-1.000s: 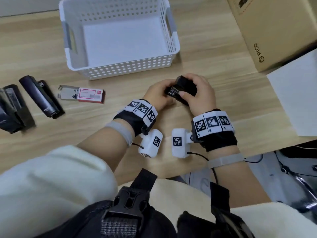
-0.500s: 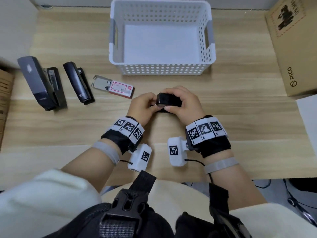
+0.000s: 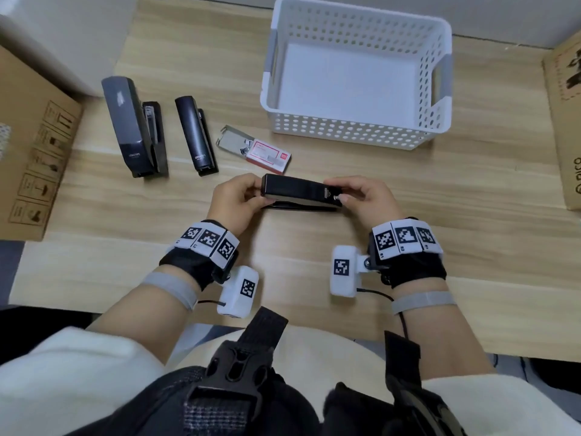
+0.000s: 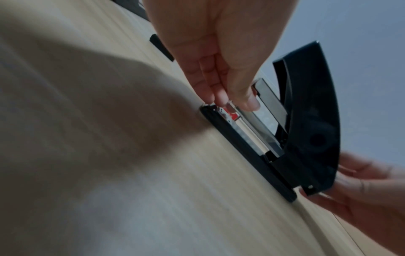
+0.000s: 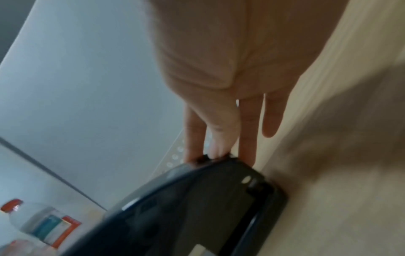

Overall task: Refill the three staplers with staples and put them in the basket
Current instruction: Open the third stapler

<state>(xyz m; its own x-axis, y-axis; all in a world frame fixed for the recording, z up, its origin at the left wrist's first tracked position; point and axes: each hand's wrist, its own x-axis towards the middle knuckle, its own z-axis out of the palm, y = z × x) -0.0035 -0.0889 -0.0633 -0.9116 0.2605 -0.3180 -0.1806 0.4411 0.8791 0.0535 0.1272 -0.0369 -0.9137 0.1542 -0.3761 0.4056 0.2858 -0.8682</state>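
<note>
A black stapler lies crosswise on the wooden table between my hands. My left hand grips its left end, and my right hand pinches its hinge end. In the left wrist view the stapler has its top raised off the silver magazine, and my left hand pinches the front of the base. The right wrist view shows my right hand holding the stapler's rear. Two more black staplers, a large one and a smaller one, lie at the left. An open staple box sits beside them. The white basket is empty.
A cardboard box stands at the left edge and another at the right. A white block fills the far left corner. A plastic bottle shows in the right wrist view. Bare table runs between the hands and the front edge.
The stapler has turned from end-on between close hands to lying crosswise, and my hands have spread to its two ends. The head view has shifted right and back.
</note>
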